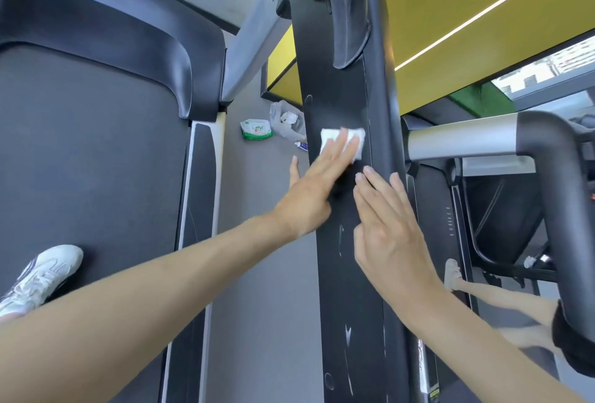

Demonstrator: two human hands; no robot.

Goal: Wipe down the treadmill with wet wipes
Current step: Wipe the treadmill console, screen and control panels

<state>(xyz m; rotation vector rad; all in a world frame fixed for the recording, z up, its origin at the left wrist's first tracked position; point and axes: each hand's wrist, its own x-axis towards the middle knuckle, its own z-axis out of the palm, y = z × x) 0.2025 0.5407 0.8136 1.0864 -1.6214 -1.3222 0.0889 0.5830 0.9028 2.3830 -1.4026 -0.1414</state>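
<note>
A black upright post of the treadmill runs down the middle of the view, streaked with white marks. My left hand lies flat on the post, its straight fingers pressing a folded white wet wipe against the surface. My right hand rests flat on the post just below and to the right, fingers straight, holding nothing. The treadmill belt fills the left side.
On the grey floor behind the post lie a green-and-white wipes pack, a clear plastic bag with used wipes and a small tube. A white shoe stands on the belt. A silver-and-black handrail reaches in at right, with another person's leg beneath it.
</note>
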